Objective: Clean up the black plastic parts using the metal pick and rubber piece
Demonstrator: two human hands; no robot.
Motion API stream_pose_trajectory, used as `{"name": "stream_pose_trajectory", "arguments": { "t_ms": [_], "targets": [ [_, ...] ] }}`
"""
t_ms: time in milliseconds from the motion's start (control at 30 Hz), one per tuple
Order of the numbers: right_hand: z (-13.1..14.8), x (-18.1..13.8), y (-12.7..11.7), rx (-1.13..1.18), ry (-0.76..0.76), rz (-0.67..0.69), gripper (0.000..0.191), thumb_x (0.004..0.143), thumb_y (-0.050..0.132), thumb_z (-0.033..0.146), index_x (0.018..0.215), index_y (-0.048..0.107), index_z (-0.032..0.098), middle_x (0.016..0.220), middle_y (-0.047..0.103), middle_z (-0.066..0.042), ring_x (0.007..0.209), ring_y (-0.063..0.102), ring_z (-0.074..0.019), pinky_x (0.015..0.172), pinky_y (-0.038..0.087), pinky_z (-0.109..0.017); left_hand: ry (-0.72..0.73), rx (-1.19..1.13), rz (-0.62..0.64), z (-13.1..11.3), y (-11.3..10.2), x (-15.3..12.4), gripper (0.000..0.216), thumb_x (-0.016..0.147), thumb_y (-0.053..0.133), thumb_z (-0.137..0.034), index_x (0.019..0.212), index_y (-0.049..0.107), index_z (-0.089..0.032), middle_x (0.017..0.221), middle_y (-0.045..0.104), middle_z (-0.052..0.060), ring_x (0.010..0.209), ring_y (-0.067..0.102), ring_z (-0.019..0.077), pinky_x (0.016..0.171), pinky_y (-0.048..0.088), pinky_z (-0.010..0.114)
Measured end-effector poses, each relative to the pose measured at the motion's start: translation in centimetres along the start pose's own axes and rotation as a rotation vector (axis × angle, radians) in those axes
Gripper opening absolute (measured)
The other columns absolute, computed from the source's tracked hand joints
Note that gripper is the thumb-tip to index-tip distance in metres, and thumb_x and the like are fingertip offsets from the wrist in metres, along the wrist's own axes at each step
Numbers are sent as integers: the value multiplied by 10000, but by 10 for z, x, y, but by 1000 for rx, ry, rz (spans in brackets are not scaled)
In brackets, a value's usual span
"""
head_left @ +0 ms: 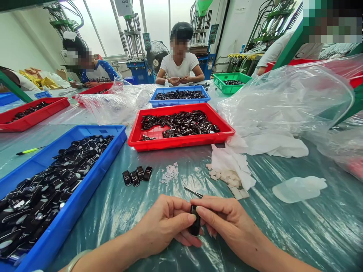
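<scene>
My left hand (167,223) is closed around a small glossy black plastic piece (194,226), held upright between thumb and fingers. Against its upper end press the thumb and fingertips of my right hand (224,215), also closed. A pair of slim pointed metal tweezers (194,192) sticks out from the right hand toward the upper left. Beyond my hands lie several similar black pieces (135,178) in a short row, a scatter of tiny white bits (170,173), and a pile of small off-white pieces (234,185) beside white tissue (229,162).
A large blue tray (85,196) of black pieces stands at left. Ahead are a red tray (181,143) and another blue tray (178,102), both holding black parts. Clear plastic bags (283,94) and a translucent flat bottle (300,189) lie right. Co-workers sit across the plastic-covered table (306,234).
</scene>
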State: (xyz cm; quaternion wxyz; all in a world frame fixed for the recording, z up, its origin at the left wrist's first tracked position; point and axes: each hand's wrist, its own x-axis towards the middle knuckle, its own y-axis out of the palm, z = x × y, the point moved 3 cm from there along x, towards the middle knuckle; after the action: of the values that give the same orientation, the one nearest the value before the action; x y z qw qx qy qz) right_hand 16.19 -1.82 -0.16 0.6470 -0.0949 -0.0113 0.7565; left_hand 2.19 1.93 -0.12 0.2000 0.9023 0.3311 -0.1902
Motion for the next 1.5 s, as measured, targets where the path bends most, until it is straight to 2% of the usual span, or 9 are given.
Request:
{"name": "stream_pose_trajectory", "arguments": {
  "t_ms": [167, 333, 467, 533, 633, 833, 1000, 1200, 1500],
  "targets": [
    [18, -12, -13, -231, -112, -129, 196, 845, 524, 293, 941, 676, 216, 706, 631, -9, 572, 542, -119, 513, 433, -224, -25, -3, -33, 0, -1, 0, 343, 721, 637, -425, 849, 625, -107, 779, 665, 78, 666, 681, 167, 575, 492, 194],
    [27, -58, -42, -679, -461, -511, 374, 815, 542, 139, 1149, 542, 309, 848, 593, -11, 745, 577, -153, 666, 473, -266, -20, 36, -42, -1, -1, -1, 348, 749, 602, -448, 813, 593, -106, 820, 678, 102, 702, 680, 168, 590, 477, 192],
    [9, -86, -85, -633, -388, -1026, 497, 760, 619, 324, 1222, 442, 276, 1085, 493, -96, 968, 526, -265, 831, 442, -423, -9, 24, -20, -2, 0, -1, 336, 769, 586, -448, 817, 570, -115, 845, 674, 97, 733, 676, 167, 646, 484, 214],
    [-4, -87, -108, -550, -236, -1162, 673, 714, 653, 403, 1290, 352, 230, 1234, 430, -166, 1136, 441, -341, 896, 396, -484, -6, 13, -14, -2, 0, -1, 336, 761, 599, -444, 820, 566, -115, 840, 672, 96, 742, 675, 171, 665, 487, 224],
    [-22, -76, -137, -511, -33, -1076, 784, 675, 673, 466, 1316, 324, 179, 1328, 397, -220, 1220, 393, -366, 907, 416, -476, 1, 3, -8, 0, 0, 0, 344, 740, 626, -437, 847, 579, -114, 836, 672, 92, 744, 675, 173, 665, 485, 225],
    [-27, -54, -146, -524, 12, -787, 394, 644, 674, 486, 912, 635, 200, 958, 699, -88, 841, 661, -261, 712, 537, -367, 27, -38, 5, 2, -1, 1, 360, 662, 696, -409, 844, 614, -110, 799, 673, 85, 699, 670, 168, 629, 481, 220],
    [0, -40, -108, -662, -181, -651, 362, 656, 701, 377, 986, 642, 241, 1012, 677, -52, 950, 613, -253, 861, 472, -390, 36, -125, 58, 4, 1, 1, 339, 602, 738, -370, 799, 648, -109, 724, 648, 49, 637, 640, 140, 658, 496, 261],
    [34, -20, -49, -1145, -732, -365, 389, 798, 487, 84, 1145, 559, 247, 983, 635, -55, 926, 571, -190, 765, 500, -321, 37, -138, 123, 1, 2, -2, 312, 594, 730, -359, 765, 670, -106, 705, 624, 36, 591, 610, 116, 633, 476, 242],
    [39, -16, -33, -1348, -845, -337, 361, 799, 434, 50, 1084, 571, 222, 962, 643, -64, 962, 547, -203, 798, 429, -348, 50, -139, 157, 1, 3, -3, 256, 605, 694, -340, 733, 699, -119, 678, 606, 23, 598, 578, 119, 658, 484, 260]
  ]
}}
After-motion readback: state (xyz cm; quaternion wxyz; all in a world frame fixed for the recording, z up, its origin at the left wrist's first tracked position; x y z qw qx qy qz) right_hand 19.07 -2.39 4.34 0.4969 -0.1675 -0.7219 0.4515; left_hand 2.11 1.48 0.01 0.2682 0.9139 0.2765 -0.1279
